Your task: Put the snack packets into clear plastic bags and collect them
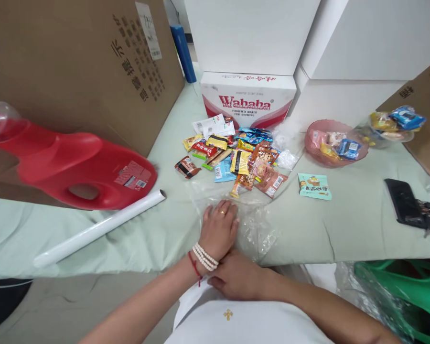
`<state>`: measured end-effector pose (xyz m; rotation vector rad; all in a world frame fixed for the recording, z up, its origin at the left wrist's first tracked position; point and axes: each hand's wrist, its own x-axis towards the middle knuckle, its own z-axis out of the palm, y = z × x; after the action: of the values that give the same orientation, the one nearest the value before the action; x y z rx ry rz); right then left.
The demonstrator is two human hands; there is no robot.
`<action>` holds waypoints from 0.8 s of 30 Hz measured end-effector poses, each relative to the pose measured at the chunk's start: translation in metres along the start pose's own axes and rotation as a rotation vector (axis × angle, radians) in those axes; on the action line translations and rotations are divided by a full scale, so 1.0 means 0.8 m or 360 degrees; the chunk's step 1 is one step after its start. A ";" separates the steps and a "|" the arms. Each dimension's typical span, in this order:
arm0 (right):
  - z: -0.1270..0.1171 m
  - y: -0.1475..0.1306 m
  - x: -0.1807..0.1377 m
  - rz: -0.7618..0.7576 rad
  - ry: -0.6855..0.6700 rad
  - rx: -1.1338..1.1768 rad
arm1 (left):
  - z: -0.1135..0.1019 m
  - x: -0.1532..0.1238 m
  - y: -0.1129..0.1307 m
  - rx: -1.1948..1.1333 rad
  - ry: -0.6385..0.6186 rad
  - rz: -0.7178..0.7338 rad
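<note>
My left hand [219, 228], with a ring and bracelets, lies palm down on a clear plastic bag [258, 234] near the table's front edge, its fingers stretched out. My right hand [238, 274] rests against the left wrist; its thumb shows, but the left arm hides most of its fingers. Just beyond the hands is a heap of small wrapped snacks, with a yellow packet [240, 162], a light blue packet [225, 170], a brown packet [271, 182] and white sachets [213, 125]. A mint-green packet [314, 186] lies apart on the right.
A pink bowl [310, 148] of snacks and a clear container [394, 136] with packets stand at the back right. Left are a red jug [93, 162] and a white roll [100, 229]. A Wahaha carton [249, 102] stands behind the heap. A phone [403, 203] and keys lie right.
</note>
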<state>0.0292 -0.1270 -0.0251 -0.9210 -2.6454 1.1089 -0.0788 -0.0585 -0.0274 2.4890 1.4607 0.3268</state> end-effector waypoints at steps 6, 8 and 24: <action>-0.101 0.033 -0.079 0.0514 0.0963 0.0395 | 0.034 -0.027 -0.035 0.0121 -0.0051 0.0195; -0.110 0.063 -0.083 0.0904 0.1316 0.0139 | 0.032 -0.036 -0.036 0.0107 -0.0038 0.0270; -0.123 0.162 -0.080 0.1318 0.1653 0.0107 | 0.026 -0.056 -0.064 0.0121 -0.0065 0.0460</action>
<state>0.1772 -0.0339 -0.0356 -1.9551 -1.3781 0.5050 -0.1357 -0.0759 -0.0665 2.7533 1.1168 0.2734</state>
